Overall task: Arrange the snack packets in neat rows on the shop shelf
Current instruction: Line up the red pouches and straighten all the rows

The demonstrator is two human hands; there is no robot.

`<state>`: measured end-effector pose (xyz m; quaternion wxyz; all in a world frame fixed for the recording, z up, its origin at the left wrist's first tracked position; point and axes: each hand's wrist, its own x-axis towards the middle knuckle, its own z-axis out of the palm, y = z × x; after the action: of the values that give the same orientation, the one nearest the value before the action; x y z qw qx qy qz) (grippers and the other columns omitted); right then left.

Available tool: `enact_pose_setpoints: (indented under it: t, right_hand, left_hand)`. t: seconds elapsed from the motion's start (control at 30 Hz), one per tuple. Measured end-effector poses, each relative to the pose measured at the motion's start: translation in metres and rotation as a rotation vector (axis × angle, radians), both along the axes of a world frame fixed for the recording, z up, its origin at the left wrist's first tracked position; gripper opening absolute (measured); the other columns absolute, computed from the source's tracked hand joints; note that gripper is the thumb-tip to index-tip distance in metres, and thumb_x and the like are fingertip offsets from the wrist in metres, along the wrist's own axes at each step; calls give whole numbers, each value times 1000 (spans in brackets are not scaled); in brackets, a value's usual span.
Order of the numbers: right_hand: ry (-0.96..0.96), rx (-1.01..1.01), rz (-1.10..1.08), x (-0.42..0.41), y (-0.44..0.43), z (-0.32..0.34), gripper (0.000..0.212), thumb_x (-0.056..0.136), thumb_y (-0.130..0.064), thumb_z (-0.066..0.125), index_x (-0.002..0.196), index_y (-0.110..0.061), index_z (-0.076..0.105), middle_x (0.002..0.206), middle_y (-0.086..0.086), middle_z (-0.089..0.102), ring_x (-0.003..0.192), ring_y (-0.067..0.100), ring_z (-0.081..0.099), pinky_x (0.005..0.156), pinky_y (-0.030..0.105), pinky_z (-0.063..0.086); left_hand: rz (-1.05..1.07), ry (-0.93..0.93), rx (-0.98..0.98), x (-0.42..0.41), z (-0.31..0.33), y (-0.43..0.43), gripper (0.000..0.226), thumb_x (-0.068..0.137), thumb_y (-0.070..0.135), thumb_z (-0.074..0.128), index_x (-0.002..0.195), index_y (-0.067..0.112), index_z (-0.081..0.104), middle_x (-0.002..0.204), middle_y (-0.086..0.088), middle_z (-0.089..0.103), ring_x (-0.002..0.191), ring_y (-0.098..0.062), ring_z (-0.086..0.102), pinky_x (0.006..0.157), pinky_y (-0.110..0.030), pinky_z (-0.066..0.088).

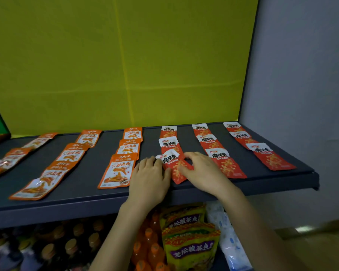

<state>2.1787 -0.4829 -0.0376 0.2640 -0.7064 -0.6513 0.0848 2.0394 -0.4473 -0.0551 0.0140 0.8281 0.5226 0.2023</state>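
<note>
Snack packets lie in rows running front to back on a dark grey shelf (82, 184). Orange-and-white packets (116, 171) fill the left rows, red-and-white packets (226, 163) the right ones. A tilted red packet (173, 163) sits at the front of the fourth row. My left hand (149, 178) presses on its left edge with fingers spread flat. My right hand (202, 169) rests on its right side, thumb and fingers pinching the packet's edge. The packet's lower corner pokes out between my two hands.
A yellow-green back panel (125, 65) rises behind the shelf, and a grey wall (301, 75) stands to the right. Under the shelf are orange-capped bottles (149, 251), dark bottles (47, 249), yellow-purple packets (190, 241) and a white-blue bag (227, 241).
</note>
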Motion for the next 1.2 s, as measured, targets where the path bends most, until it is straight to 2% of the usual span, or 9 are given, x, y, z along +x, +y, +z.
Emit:
enact_pose_setpoints:
  t: [0.17,0.3,0.43,0.53,0.7,0.77,0.87,1.03,1.2]
  right_hand:
    - [20,13,9,0,-3,0,46,91,-40,48,129,-14,48,128,5,51,113,22,49,89,30,37]
    - [7,4,10,3,1,5,45,90,-41,50,126,-14,50,123,5,54,106,20,52,81,27,37]
    - [-1,-22,12,5,11,9,43,91,-36,50,127,-12,49,130,7,52,119,23,47,94,34,38]
    - [-22,-20,14,4,16,5,42,92,-34,48,129,-14,48,131,7,51,121,25,42,95,33,35]
    - [16,-37,14,3,22,4,44,92,-35,48,129,-12,48,130,8,52,119,26,46,97,36,39]
    - [45,-46,7,5,28,10,41,92,-34,48,123,-8,52,126,12,54,115,27,50,94,38,42]
    - [107,-78,-21,7,46,22,42,93,-28,48,126,-3,46,130,14,52,118,30,49,94,37,41]
    - [256,-177,-106,8,85,25,38,94,-17,42,127,1,39,115,18,52,91,26,48,64,29,35]
    - [354,-161,-145,10,106,18,43,90,-11,42,130,1,34,110,19,50,92,26,46,67,31,38]
  left_hand:
    - [-60,25,-88,-1,2,10,49,98,40,27,143,19,30,154,-4,25,142,-21,19,115,-35,14]
    - [-78,-86,-152,1,7,15,46,98,36,32,137,11,37,145,-9,38,135,-24,29,110,-32,22]
    - [-66,-101,-179,9,11,20,49,98,34,34,138,7,33,144,-12,41,134,-26,33,110,-34,24]
    - [-78,-82,-195,12,10,25,50,98,33,33,141,9,29,145,-12,39,136,-26,32,114,-38,22]
    - [-107,-208,-209,14,10,31,32,96,27,38,121,9,48,124,-12,57,114,-28,51,99,-42,38]
    - [-89,-289,-247,16,14,35,28,95,25,39,112,6,51,118,-14,59,108,-30,52,92,-43,42]
    - [-30,-313,-282,25,20,47,29,95,24,41,112,2,47,119,-17,55,111,-33,48,88,-41,40]
    - [61,-342,-322,39,25,69,35,92,23,43,115,-4,41,123,-24,50,115,-39,44,89,-42,39]
    - [102,-327,-342,44,25,83,44,93,21,40,128,-2,31,130,-27,47,119,-41,44,93,-43,39]
